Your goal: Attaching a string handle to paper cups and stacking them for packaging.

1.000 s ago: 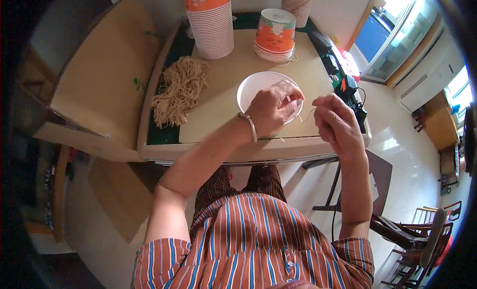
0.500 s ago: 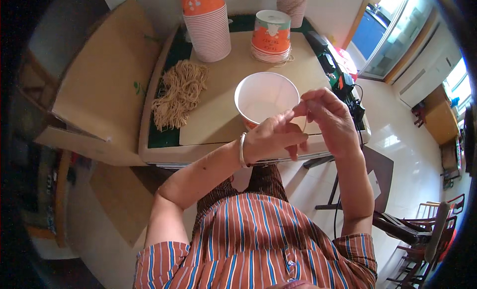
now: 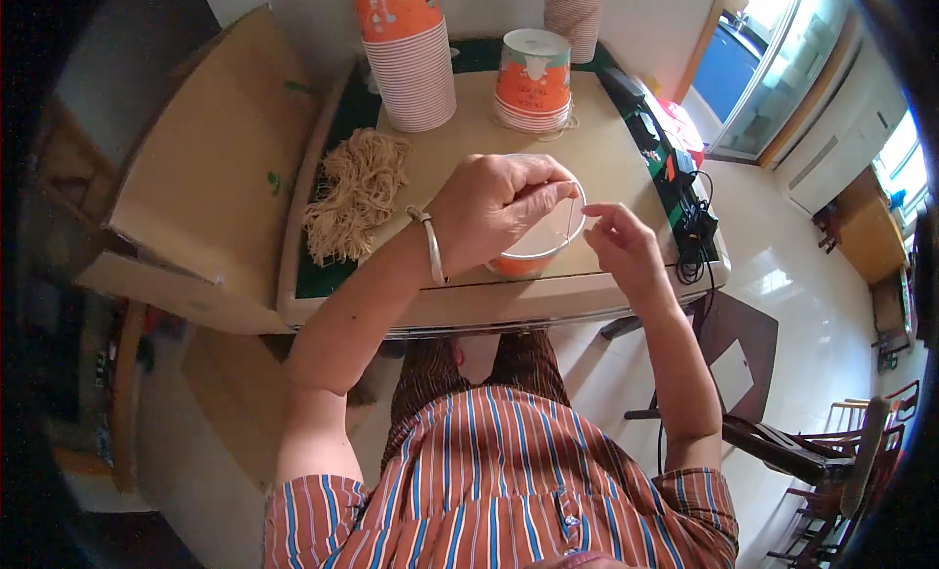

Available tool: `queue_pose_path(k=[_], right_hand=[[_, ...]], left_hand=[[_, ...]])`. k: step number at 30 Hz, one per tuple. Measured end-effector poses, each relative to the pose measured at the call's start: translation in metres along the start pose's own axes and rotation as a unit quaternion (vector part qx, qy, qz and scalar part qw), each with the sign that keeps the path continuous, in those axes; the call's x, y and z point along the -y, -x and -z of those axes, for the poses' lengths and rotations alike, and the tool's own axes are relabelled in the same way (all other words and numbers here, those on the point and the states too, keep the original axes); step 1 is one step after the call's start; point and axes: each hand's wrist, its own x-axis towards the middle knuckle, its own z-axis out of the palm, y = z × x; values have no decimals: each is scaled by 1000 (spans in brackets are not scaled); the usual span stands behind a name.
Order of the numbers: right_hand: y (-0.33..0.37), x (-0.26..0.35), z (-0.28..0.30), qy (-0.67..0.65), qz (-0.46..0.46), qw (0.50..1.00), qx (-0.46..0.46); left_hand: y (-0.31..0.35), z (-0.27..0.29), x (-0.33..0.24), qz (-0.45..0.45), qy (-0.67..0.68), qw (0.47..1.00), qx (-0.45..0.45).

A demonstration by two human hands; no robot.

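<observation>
A white-lined paper bucket (image 3: 518, 268) with an orange outside stands upright near the table's front edge. Above its mouth my left hand (image 3: 494, 205) is closed, pinching a thin pale cord (image 3: 570, 217) that hangs down inside the right part of the rim. My right hand (image 3: 623, 248) is at the bucket's right rim, fingers curled and fingertips close to the wall; what they pinch there is too small to make out. My left hand and wrist cover much of the bucket's opening. To the left lies a heap of beige cords (image 3: 357, 192).
A tall stack of paper buckets (image 3: 419, 78) stands at the back left, a shorter upside-down stack (image 3: 533, 85) behind the bucket, another stack (image 3: 575, 21) farther back. Black cables and plugs (image 3: 694, 222) line the table's right edge. A cardboard sheet (image 3: 205, 168) rises at the left.
My left hand has moved up and over the bucket's mouth, carrying the cord's end. My right hand has dropped slightly to the right rim. Before, both hands met beside the bucket.
</observation>
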Motion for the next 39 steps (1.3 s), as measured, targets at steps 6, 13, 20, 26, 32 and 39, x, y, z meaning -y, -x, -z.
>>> queue_pose_path(k=[6,13,20,26,32,39], right_hand=[[1,-17,-11,-8,5,1000,22],[-4,-27,-20,61,56,996,24],[-2,-28,-19,-51,-43,997,26],[-3,-31,-18,-85,-7,994,68],[-7,-42,-24,-68,26,997,41],[-4,-44,-31,-56,1,998,-25]], left_hand=[[-13,1,-6,21,-51,997,59],[-21,-1,-2,4,-41,997,58],[-29,1,10,-9,-47,998,35],[-34,5,34,9,-53,998,17],[-34,6,53,78,-31,996,19],[-34,14,66,138,-32,990,-1]])
